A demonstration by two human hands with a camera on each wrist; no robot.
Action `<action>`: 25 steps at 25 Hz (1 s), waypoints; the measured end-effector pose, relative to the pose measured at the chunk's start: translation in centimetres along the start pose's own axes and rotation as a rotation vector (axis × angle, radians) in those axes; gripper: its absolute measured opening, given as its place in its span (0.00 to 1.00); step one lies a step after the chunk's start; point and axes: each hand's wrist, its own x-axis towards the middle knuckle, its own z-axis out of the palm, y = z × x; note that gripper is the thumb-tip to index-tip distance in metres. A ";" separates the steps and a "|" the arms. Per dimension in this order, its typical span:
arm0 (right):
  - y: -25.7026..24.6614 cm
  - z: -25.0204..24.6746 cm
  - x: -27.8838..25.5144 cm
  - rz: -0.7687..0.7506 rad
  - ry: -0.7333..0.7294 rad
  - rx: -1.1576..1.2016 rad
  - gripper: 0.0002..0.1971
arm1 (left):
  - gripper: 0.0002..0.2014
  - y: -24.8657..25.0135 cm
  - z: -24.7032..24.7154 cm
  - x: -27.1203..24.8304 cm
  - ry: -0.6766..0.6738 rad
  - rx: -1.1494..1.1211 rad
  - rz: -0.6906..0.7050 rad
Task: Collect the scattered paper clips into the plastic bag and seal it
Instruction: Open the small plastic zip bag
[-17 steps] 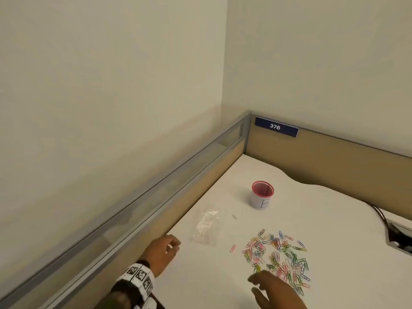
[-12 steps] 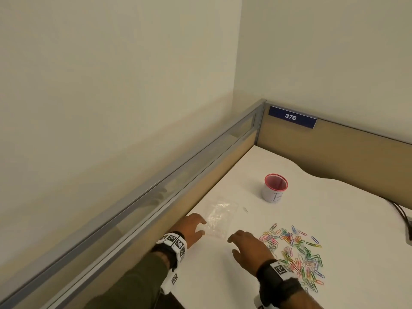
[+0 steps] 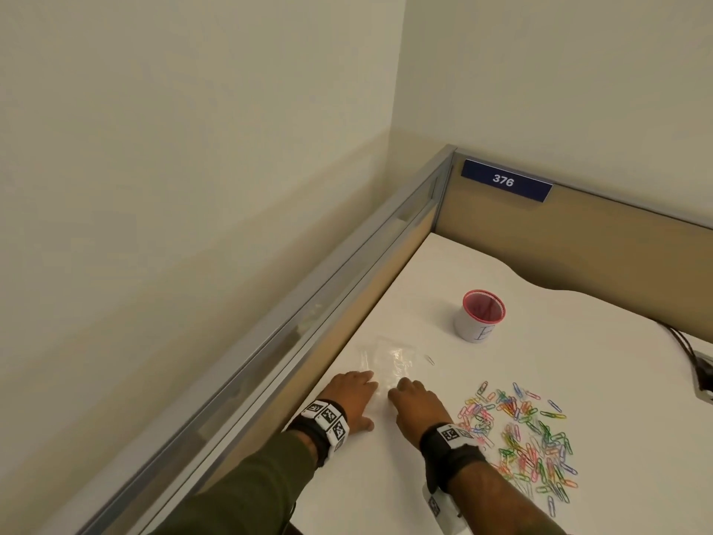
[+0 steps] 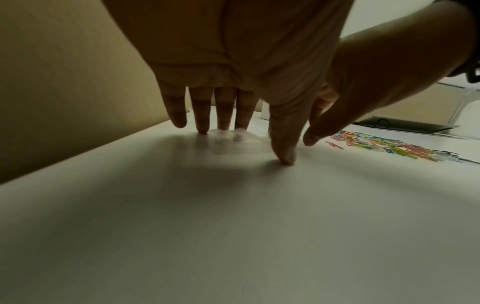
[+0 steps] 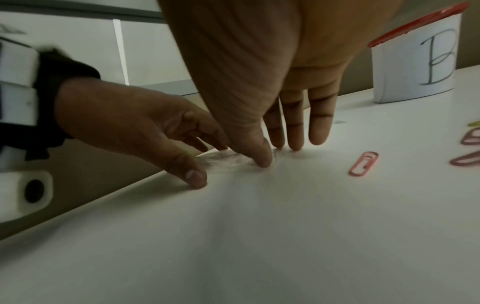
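A clear plastic bag (image 3: pixel 389 361) lies flat on the white desk (image 3: pixel 578 361) near the left partition. My left hand (image 3: pixel 353 393) rests at the bag's near left edge, its straight fingers (image 4: pixel 202 115) touching it and the thumb on the desk. My right hand (image 3: pixel 414 399) rests at the near right edge, its thumb and fingertips (image 5: pixel 293 131) pressing on the crinkled plastic (image 5: pixel 226 159). A pile of coloured paper clips (image 3: pixel 524 438) lies scattered to the right of my right hand. One pale clip (image 3: pixel 429 359) lies apart, just right of the bag.
A white cup with a red rim (image 3: pixel 480 316), marked B, stands behind the bag and clips. Low partitions (image 3: pixel 347 287) wall the desk on the left and at the back. Black cables (image 3: pixel 686 349) enter a slot at the right edge.
Both hands have moved forward to the bag. The right hand left the clip pile and crossed left to the bag's near edge.
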 end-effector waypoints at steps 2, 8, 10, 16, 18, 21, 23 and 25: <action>-0.2 -0.3 0.5 0.013 0.007 -0.019 0.13 | 0.34 -0.2 -0.3 0.1 0.038 0.019 0.024; -0.4 -0.7 1.4 0.086 -0.024 0.112 0.16 | 0.15 -0.2 -0.4 0.2 0.094 -0.024 0.043; -0.4 -0.8 1.5 0.097 -0.044 0.137 0.19 | 0.11 -0.2 -0.7 0.3 0.122 -0.086 0.017; -1.0 -2.3 1.3 0.101 0.164 0.127 0.10 | 0.07 0.1 -3.2 0.1 0.388 -0.291 0.026; -0.6 -3.8 1.0 0.136 0.278 0.194 0.09 | 0.10 0.1 -3.9 0.0 0.506 -0.377 0.078; 0.2 -6.1 0.5 0.227 0.412 0.320 0.07 | 0.15 0.4 -4.8 -0.4 0.694 -0.635 -0.021; 0.8 -7.0 0.1 0.254 0.469 0.384 0.06 | 0.10 1.6 -5.5 -0.7 0.659 -0.947 -0.120; 1.2 -7.6 -0.4 0.238 0.475 0.398 0.05 | 0.10 3.2 -5.8 -0.7 0.571 -1.253 -0.104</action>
